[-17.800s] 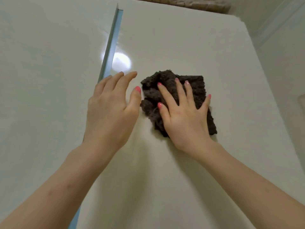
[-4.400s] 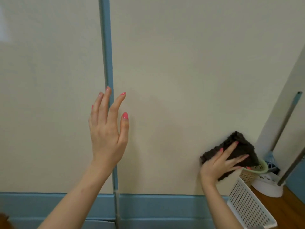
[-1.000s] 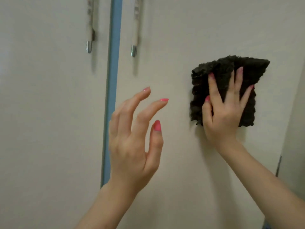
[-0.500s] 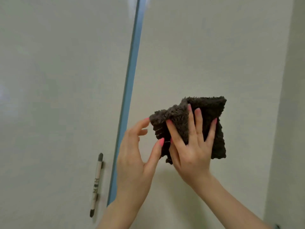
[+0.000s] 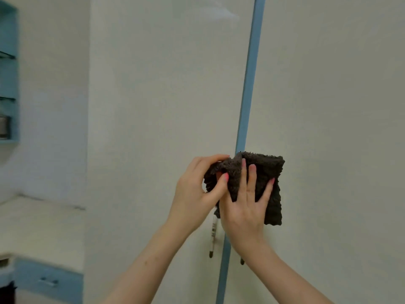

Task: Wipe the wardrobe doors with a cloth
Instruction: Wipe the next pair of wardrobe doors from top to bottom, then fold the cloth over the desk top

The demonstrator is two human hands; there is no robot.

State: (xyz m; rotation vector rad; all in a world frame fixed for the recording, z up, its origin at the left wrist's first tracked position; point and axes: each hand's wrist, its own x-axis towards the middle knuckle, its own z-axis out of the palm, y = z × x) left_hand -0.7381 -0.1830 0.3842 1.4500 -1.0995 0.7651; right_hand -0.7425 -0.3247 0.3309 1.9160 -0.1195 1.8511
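Observation:
A dark brown fluffy cloth (image 5: 270,172) is held up in front of the cream wardrobe doors, over the blue strip (image 5: 248,84) between the left door (image 5: 164,84) and the right door (image 5: 328,95). My left hand (image 5: 197,194) pinches the cloth's left upper corner between thumb and fingers. My right hand (image 5: 245,205) lies over the cloth's middle with fingers spread and straight. Two door handles (image 5: 213,235) show below the hands, partly hidden by my wrists.
A cream countertop (image 5: 39,227) with a blue drawer front (image 5: 48,279) stands at lower left. Blue shelving (image 5: 8,84) with a metal pot hangs on the wall at far left.
My left hand has closed on the cloth's left corner, which it was only reaching for. The view has swung left, so the blue strip now sits right of centre.

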